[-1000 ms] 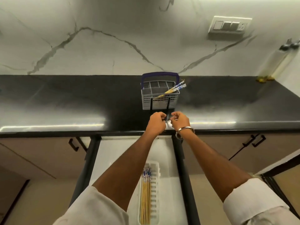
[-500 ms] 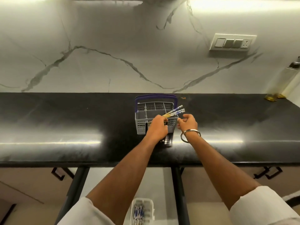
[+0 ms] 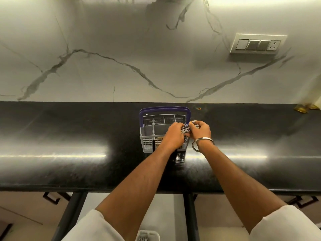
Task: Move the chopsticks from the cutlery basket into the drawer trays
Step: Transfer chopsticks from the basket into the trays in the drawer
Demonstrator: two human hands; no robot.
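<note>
Both my arms reach straight out over the black countertop (image 3: 69, 136), sleeves rolled back near the elbows, forearms converging on the cutlery basket (image 3: 147, 136). Basket sits upright near the back of the counter, purple handle (image 3: 164, 108) raised on its far side. My left hand (image 3: 173, 134) is over the basket's right front corner, knuckles up, fingers curled down around the lower part of the chopsticks (image 3: 186, 127). My right hand (image 3: 201, 131) is just beside the basket's right wall, fingers pinched closed on the same bundle at its upper ends. The chopsticks lean out over the basket's right rim, patterned tips pointing up and right, lower ends hidden behind my left hand. Metal bangle (image 3: 202, 143) hangs loose at my right wrist. Nearer me than the basket, below the counter edge, part of a white drawer tray (image 3: 147, 235) shows between my arms.
</note>
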